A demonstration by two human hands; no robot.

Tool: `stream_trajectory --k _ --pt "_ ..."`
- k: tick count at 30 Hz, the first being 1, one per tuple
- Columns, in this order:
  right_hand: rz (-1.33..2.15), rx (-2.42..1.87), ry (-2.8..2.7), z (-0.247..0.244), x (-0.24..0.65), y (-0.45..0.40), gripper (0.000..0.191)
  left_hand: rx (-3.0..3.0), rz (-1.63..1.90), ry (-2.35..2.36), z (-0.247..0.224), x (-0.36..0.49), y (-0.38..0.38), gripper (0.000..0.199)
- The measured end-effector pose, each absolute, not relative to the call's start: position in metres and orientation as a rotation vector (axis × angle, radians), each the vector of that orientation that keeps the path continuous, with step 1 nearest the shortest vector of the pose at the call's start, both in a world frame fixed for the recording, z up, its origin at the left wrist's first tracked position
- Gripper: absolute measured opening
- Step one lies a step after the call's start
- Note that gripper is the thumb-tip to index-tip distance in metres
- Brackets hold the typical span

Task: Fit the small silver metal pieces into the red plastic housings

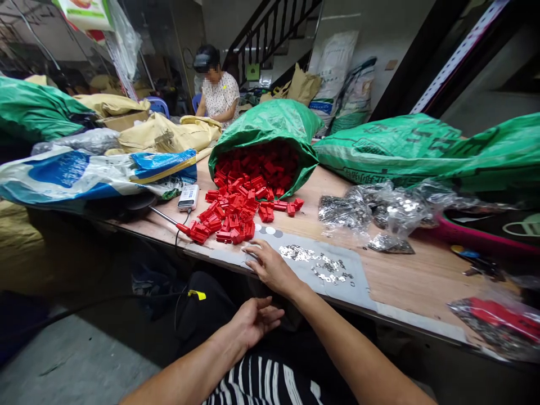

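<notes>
My right hand (270,266) is over the front edge of a grey mat (352,270), its fingers apart and slightly curled, just in front of the red plastic parts (236,216). Small shiny metal pieces (297,253) lie scattered on the mat to its right. Below the table edge, near my lap, my left hand (258,322) is palm up with loosely spread fingers and nothing visible in it. The red parts spill from an open green sack (270,121) onto the table.
A white power bank (188,198) with a cable and a metal rod (164,216) lie left of the red parts. Plastic bags of metal pieces (390,211) sit to the right, near green sacks (392,143). Another person (219,93) sits beyond the table.
</notes>
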State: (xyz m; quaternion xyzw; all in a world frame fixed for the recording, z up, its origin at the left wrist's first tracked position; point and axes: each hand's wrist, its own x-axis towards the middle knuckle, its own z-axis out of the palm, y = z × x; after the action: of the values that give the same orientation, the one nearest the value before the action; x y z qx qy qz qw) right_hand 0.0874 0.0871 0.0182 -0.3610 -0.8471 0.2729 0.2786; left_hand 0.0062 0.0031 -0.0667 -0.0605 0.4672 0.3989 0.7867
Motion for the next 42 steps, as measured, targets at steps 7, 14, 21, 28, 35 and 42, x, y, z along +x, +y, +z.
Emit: stream_trajectory --k 7,14,21,28,35,42 --pt "0.768 -1.005 -2.406 0.014 0.049 0.117 0.038 -0.099 0.937 0.99 -0.053 -0.004 0.0 0.013" --pt "1.082 -0.841 -2.111 0.018 0.059 0.105 0.031 -0.045 1.032 0.932 -0.042 -0.011 0.0 0.013" --pt "1.134 -1.005 -2.023 0.033 0.128 0.058 0.024 0.422 1.205 1.059 -0.028 -0.009 -0.007 0.034" --pt "1.376 -1.031 -1.923 0.035 0.159 0.015 0.025 0.914 1.173 1.059 -0.021 0.003 -0.008 0.052" --pt "0.999 -1.338 -1.892 0.027 0.204 0.039 0.022 0.46 1.035 0.729 -0.001 0.004 -0.011 0.035" --pt "0.186 -1.742 -2.221 0.015 0.226 0.067 0.021 0.229 0.938 0.584 0.003 0.001 -0.009 0.043"
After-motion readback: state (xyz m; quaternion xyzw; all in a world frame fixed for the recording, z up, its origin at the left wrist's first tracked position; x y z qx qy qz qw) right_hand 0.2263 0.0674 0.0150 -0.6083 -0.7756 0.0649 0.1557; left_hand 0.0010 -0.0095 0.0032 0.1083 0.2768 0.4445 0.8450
